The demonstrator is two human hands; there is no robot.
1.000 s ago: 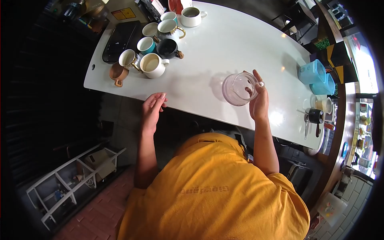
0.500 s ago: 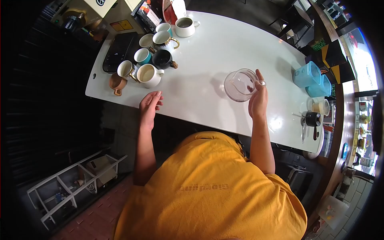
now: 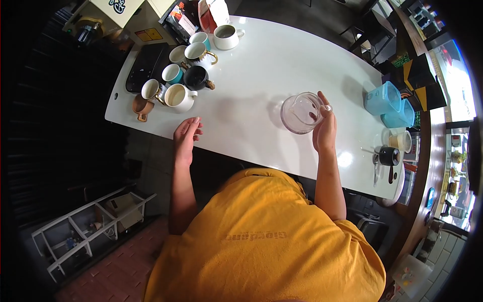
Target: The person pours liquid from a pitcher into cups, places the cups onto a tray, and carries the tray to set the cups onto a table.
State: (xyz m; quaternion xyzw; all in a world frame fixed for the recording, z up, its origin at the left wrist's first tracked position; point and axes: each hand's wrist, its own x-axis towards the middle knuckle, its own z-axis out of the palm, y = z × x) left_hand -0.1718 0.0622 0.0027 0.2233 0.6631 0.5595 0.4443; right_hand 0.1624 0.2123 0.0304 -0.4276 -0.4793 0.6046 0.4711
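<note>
Head view: holding glass jug point(image 3: 301, 114) in right hand point(image 3: 326, 127), gripped at its right side, with fingertips showing through the glass. Can't tell exact finger wrap on the handle. Held above near-middle part of white table point(image 3: 261, 75), tilted a bit; can't tell if touching the surface. Can't make out contents for sure.

Holding left hand point(image 3: 186, 136) loosely open at near edge of table, fingers slightly curled, thumb up. Gripping nothing there; nearest to cream mug point(image 3: 177, 99), just beside but apart.

Can count nine mugs grouped at left, running near to far. Seeing brown cup point(image 3: 142, 106) nearest the left edge, black mug point(image 3: 195, 78) at right side of group, big white mug point(image 3: 226, 39) at far end. Looking left of them, can see flat black device point(image 3: 146, 69) on the table.

At right, well apart from jug, seeing two blue containers point(image 3: 383, 99) side by side. Nearer along that edge: see pale cup point(image 3: 401, 141), small black pot point(image 3: 388, 156) with handle pointing near, spoon point(image 3: 375, 170) lying just left of pot.

Below table at near left, see white metal frame point(image 3: 89, 241) by reddish floor point(image 3: 118, 261). Wearing yellow T-shirt point(image 3: 266, 216).
</note>
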